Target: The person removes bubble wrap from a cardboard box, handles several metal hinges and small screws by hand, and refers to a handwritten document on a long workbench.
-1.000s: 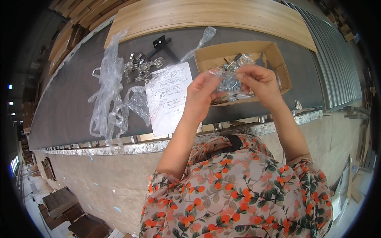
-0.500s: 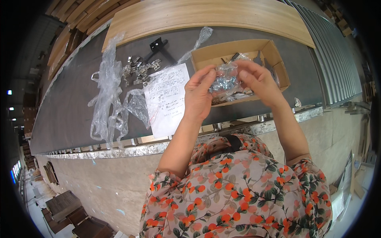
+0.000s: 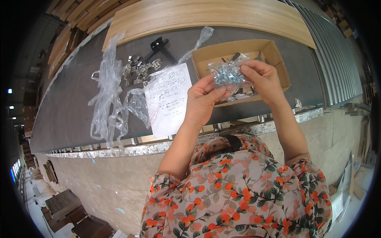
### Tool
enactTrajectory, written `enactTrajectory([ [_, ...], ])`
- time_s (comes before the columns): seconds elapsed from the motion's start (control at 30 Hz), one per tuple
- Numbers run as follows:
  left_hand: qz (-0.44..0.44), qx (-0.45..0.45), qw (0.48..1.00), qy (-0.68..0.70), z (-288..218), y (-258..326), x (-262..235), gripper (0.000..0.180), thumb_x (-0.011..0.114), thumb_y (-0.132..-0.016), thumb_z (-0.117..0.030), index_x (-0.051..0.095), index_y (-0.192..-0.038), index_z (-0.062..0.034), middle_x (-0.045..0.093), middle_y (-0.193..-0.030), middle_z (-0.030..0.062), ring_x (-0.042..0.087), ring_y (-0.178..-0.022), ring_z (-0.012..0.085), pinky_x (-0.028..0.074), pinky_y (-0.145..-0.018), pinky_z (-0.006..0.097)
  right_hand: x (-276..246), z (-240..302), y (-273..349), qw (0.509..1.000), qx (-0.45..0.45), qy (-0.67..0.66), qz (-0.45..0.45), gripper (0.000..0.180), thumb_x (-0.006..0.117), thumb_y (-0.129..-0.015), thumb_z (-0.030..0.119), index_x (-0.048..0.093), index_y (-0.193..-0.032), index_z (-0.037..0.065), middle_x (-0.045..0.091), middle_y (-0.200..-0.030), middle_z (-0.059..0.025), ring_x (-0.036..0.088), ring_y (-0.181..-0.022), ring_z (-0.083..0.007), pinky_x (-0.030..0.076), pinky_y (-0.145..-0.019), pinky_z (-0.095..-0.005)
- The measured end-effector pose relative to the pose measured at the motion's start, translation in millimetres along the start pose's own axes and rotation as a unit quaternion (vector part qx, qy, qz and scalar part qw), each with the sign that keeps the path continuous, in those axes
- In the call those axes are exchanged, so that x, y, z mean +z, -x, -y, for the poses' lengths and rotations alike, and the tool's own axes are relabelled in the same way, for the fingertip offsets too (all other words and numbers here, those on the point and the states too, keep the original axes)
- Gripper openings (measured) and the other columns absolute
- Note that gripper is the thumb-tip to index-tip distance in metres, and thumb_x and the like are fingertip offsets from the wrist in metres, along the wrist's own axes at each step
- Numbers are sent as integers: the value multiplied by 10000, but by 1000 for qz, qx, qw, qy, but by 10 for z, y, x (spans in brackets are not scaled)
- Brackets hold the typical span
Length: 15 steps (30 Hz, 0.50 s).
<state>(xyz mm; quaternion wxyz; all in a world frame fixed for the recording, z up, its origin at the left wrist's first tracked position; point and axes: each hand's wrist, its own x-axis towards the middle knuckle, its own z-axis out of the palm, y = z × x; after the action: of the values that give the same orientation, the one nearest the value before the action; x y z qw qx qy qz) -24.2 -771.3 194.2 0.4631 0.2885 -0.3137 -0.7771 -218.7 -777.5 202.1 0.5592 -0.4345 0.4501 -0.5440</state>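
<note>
Between my two hands is a clear plastic bag (image 3: pixel 229 74) of small bluish metal parts, too small to name exactly. My left hand (image 3: pixel 201 100) pinches its lower left side between thumb and fingers. The upper right edge is gripped by my right hand (image 3: pixel 262 79). Both hands hold the bag above an open cardboard box (image 3: pixel 281 60), which contains several bagged and loose dark and metal parts. A white sheet with handwriting (image 3: pixel 168 105) lies just left of my left hand.
Left on the dark table (image 3: pixel 65 105) lie crumpled clear plastic (image 3: pixel 107 93), a pile of metal clips (image 3: pixel 137 68) and a black metal bracket (image 3: pixel 159 47). A long wooden board (image 3: pixel 206 16) spans the far side. Ridged grey metal (image 3: pixel 331 51) borders the right.
The bag is turned and spread flatter, so its metal parts show more plainly. My left hand has shifted down to a lower corner; my right hand grips the upper edge.
</note>
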Motion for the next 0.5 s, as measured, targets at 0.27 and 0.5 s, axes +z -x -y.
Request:
enactTrajectory([
  [0.27,-12,16,998,-57,-36,33,5,406,567,-798,74,500,-1197,39,626,-1038,127,631,-895,185,530,-746,267,-43,31,42,999,34,0,27,156,628,-844,91,651,-976,12,633,-877,-47,573,-758,-88,476,-627,-220],
  [0.5,-14,92,995,-33,123,32,-69,439,552,-730,144,542,-1149,14,584,-1124,128,593,-978,196,516,-776,282,-16,147,157,965,-161,140,152,130,608,-799,-19,675,-867,70,602,-1045,-77,554,-952,-164,440,-804,-267],
])
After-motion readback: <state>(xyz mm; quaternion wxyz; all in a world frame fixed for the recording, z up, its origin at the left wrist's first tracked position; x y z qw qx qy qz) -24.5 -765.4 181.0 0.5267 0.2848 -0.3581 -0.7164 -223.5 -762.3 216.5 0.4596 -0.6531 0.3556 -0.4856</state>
